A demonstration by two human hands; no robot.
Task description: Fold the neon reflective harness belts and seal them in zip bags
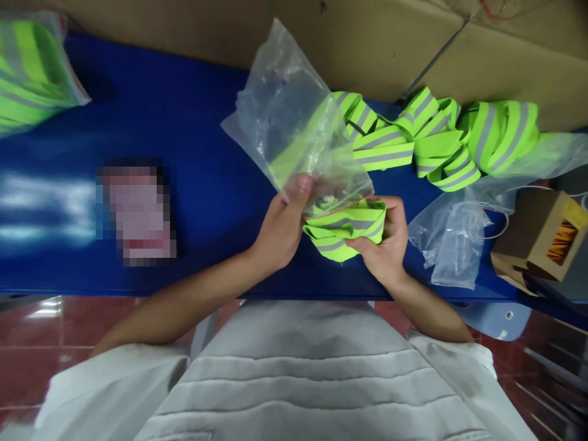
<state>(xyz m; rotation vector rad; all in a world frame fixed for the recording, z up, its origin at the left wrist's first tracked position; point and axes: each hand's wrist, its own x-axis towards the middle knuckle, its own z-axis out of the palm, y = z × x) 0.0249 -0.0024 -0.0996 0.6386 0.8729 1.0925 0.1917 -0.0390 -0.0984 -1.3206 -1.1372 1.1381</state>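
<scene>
My left hand (285, 226) pinches a clear plastic zip bag (285, 104) near its mouth, thumb on top of the film. The bag points up and away, its red-striped opening toward my right hand. In my right hand (388, 245) is a folded bundle of neon yellow-green reflective strap (344, 229) with grey stripes, gripped between thumb and fingers. The bundle's far edge lies at the bag's mouth, partly under the film; how far it reaches inside I cannot tell. More neon strap shows blurred through the bag.
Several reflective strap rolls (441, 135) lie along the cardboard (376, 49) at the back. Empty plastic bags (459, 245) and a small cardboard box (533, 233) are at right. A filled bag (32, 73) lies far left, a pixelated item (140, 214) on the blue table (206, 171).
</scene>
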